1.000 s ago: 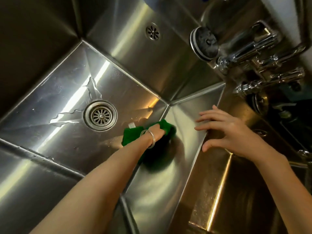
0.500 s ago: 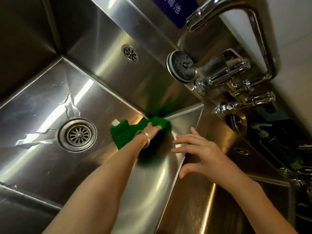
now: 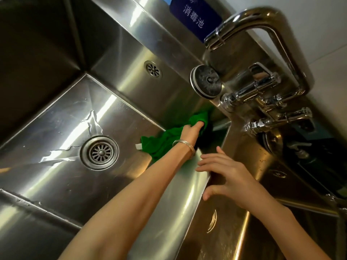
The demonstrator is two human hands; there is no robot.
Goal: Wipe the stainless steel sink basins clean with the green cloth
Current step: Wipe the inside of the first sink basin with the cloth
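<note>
A deep stainless steel sink basin fills the left of the view, with a round drain in its floor and water streaks beside it. My left hand, a silver bangle on its wrist, grips the green cloth and presses it into the basin's far right corner, where the back wall meets the right wall. The cloth's top wraps over my fingertips and hides them. My right hand rests with spread fingers on the divider rim between this basin and a second basin at the right.
A chrome faucet with lever handles and a round spray head juts out above the corner. An overflow grille sits in the back wall. A blue sign hangs above.
My left hand has pushed the cloth further up into the back right corner, onto the wall. The view has tilted up, bringing the faucet and sign into sight. My right hand stays on the rim.
</note>
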